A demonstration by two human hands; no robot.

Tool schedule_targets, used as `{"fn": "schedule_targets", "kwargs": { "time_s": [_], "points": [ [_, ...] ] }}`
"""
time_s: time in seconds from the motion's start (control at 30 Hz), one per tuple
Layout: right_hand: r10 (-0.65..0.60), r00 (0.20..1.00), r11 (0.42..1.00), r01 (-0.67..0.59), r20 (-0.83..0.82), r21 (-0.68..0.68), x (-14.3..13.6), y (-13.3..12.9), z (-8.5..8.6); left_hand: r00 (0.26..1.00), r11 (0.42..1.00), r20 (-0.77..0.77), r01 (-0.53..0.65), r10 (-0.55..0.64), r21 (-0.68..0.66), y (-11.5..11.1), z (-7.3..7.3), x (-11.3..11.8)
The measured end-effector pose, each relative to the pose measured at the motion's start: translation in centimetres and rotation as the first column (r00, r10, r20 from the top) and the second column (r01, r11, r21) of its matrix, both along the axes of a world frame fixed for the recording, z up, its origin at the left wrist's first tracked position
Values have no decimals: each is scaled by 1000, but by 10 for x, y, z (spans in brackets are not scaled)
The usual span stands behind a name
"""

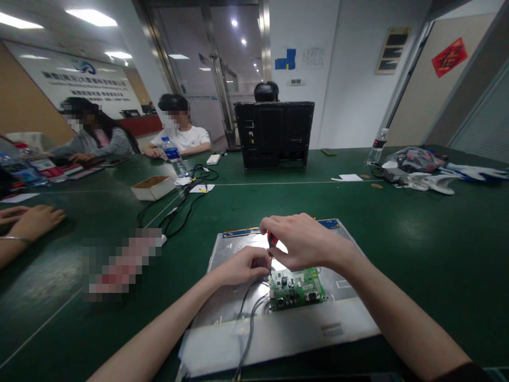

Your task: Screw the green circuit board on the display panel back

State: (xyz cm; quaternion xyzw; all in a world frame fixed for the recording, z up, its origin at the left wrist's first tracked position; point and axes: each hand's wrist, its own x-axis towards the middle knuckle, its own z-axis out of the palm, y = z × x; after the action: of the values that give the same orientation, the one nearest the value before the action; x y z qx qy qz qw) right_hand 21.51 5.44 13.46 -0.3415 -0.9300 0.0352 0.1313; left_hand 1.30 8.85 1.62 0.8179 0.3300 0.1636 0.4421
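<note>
A silver metal panel (pixel 222 260) lies flat on the green table, with a green circuit board (pixel 296 289) on its middle. My right hand (pixel 300 241) is closed round the red and black handle of a screwdriver (pixel 272 240), held upright above the board's upper left corner. Beside the screwdriver's tip, my left hand (pixel 254 263) has its fingers pinched together at that corner; whatever lies between them is too small to make out. Dark cables (pixel 251 326) run from the board's left side over the panel's near edge. A blue strip board (pixel 242 232) lines the panel's far edge.
Beyond the panel, a black monitor frame (pixel 274 135) stands upright. An open box (pixel 153 188), black cables (pixel 186 204) and a bottle (pixel 174 155) are at left. Another bottle (pixel 377 147) and gloves (pixel 429 181) lie right. Another person's hands (pixel 34 225) rest far left; other people sit behind.
</note>
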Motion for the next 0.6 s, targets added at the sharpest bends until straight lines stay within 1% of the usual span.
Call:
{"fn": "schedule_targets", "kwargs": {
  "time_s": [0.1, 0.33, 0.47, 0.6],
  "points": [
    [20, 1000, 1000, -20, -6, -17, -1, 0, 0, 1000, 1000, 6, 4, -4, -6, 0, 1, 0],
    [-47, 998, 997, 44, 52, 58, -6, 3, -3, 998, 999, -50, -41, 40, -30, -2, 1, 1],
    [2, 1000, 999, -3, 8, 33, -1, 1, -1, 1000, 1000, -30, -8, 8, 15, 0, 0, 0],
    [26, 1000, 1000, -26, -14, 5, 0, 1, -1, 1000, 1000, -20, 7, -7, 1, 1, -1, -1]
  ]
}}
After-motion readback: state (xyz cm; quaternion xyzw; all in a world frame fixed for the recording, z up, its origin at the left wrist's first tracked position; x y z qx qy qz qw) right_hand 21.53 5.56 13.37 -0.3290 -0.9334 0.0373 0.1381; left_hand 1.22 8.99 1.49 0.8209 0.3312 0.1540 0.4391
